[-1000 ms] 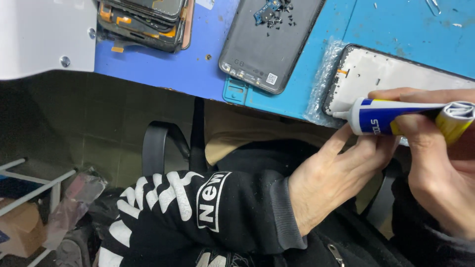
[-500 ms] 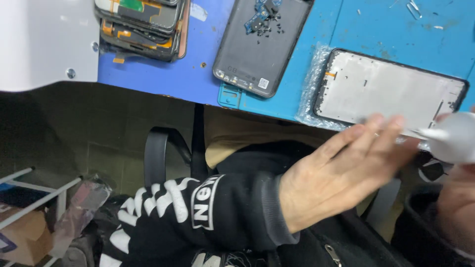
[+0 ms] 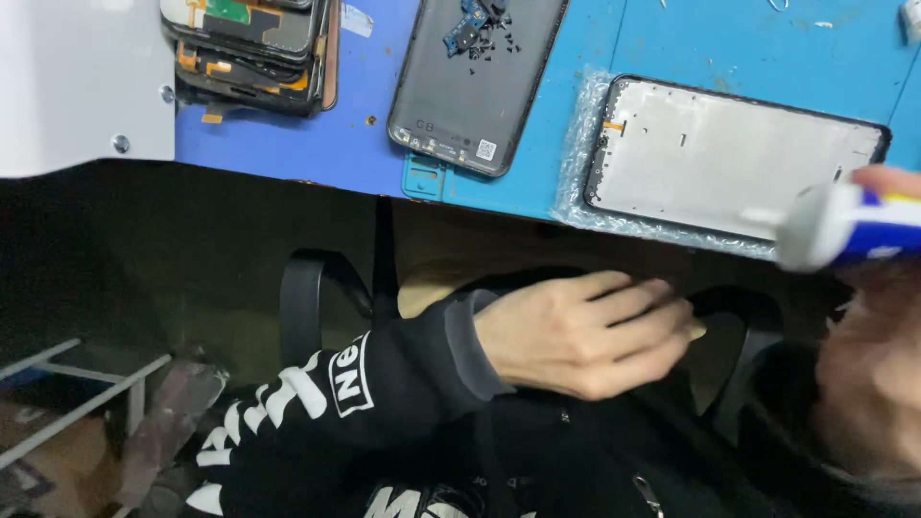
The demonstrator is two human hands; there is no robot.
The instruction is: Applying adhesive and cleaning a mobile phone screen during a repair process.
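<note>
Beside phone screen (image 3: 734, 158), tube (image 3: 844, 225) in right hand (image 3: 878, 384)

Phone repair workshop – blue mat (image 3: 576, 144), dismantled phones (image 3: 254, 43), loose screws (image 3: 484, 34)

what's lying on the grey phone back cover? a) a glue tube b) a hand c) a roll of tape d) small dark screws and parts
d: small dark screws and parts lie scattered on the upper end of the grey back cover; the glue tube is off to the right in the right hand.
</note>
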